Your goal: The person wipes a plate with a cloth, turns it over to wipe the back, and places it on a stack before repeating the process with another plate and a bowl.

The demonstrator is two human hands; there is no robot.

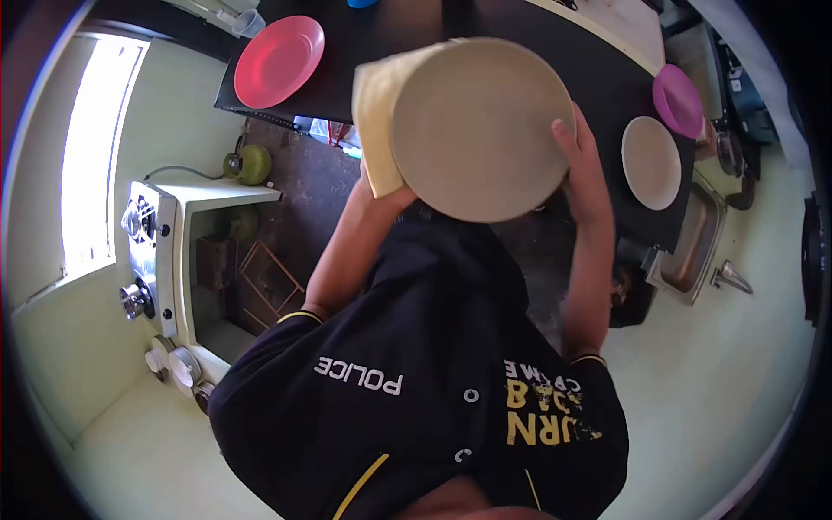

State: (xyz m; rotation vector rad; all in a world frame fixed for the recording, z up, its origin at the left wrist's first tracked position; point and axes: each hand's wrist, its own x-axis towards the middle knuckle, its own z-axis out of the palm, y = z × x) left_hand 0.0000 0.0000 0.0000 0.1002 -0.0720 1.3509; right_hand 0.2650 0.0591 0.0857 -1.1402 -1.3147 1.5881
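Note:
A round beige plate (483, 130) is held up in front of my chest, its flat face toward me. My right hand (582, 160) grips the plate's right rim, thumb on the near face and the other fingers behind. On the left, a pale yellow cloth (381, 130) is folded against the plate's edge and runs behind it. My left hand (394, 199) is at the lower left, under the cloth and plate; its fingers are mostly hidden, but it supports the cloth against the plate.
A black table (607, 78) bears a red plate (279, 62) at left, and a white plate (651, 163) and pink bowl (678, 100) at right. A sink (696, 234) with a faucet (732, 276) is at right. A gas stove (153, 256) and green gas cylinder (251, 165) stand left.

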